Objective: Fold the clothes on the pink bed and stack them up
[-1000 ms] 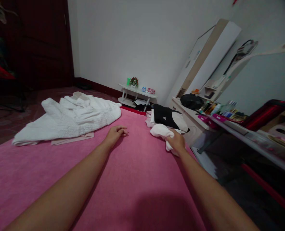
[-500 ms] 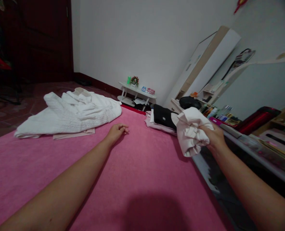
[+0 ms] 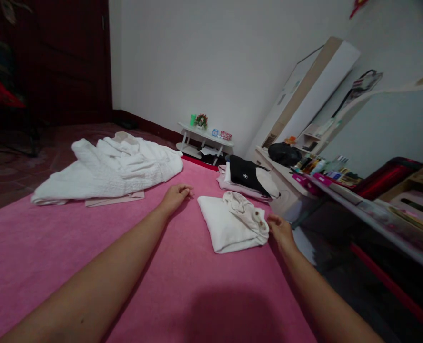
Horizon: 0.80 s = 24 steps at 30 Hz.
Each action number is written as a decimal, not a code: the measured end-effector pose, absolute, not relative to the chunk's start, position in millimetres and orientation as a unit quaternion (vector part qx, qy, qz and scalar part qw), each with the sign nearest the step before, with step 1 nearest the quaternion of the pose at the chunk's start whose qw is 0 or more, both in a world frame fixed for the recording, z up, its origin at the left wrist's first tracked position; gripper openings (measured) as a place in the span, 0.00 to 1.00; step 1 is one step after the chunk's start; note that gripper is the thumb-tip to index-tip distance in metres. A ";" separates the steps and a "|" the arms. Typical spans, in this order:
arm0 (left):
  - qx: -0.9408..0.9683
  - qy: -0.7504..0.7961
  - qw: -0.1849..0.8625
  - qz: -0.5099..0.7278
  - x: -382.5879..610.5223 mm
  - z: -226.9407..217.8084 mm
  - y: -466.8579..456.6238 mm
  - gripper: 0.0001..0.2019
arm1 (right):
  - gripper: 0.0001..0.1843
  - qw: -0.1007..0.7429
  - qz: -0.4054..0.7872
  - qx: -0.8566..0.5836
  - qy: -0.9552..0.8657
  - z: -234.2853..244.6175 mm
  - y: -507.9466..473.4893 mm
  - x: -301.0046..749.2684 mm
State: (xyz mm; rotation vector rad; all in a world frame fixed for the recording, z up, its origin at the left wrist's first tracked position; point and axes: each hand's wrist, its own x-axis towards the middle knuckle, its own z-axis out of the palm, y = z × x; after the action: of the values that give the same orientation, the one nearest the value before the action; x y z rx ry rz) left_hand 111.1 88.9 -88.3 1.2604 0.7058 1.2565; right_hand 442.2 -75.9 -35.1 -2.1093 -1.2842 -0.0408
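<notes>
A folded cream-white garment (image 3: pixel 229 225) lies on the pink bed cover (image 3: pixel 183 286), in front of me and a little to the right. My right hand (image 3: pixel 281 232) rests at its right edge with the fingertips touching the cloth and the fingers loosely apart, gripping nothing. To the left of the garment, my left hand (image 3: pixel 176 195) rests on the cover with its fingers curled in and nothing in them.
A pile of white clothes (image 3: pixel 107 166) lies at the far left of the bed. A stack with a black garment (image 3: pixel 247 176) sits at the far right corner. A cluttered desk (image 3: pixel 326 183) stands along the right side, and a small white table (image 3: pixel 204 136) stands by the wall.
My right hand lifted the bunched cream garment from beside the far stack, then set it down folded on the cover nearer to me. My left hand has stayed put.
</notes>
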 end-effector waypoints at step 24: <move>0.745 0.311 0.397 0.438 114.4 -78.2 76.0 0.11 | 0.28 0.163 -0.135 -0.747 -0.630 -13.8 -106.4 373.8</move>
State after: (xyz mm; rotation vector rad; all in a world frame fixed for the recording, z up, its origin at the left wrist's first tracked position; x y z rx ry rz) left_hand 114.4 76.0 -78.2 1.8867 0.7867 1.1084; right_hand 373.8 -106.4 -13.8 -2.1303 -1.7972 -0.3847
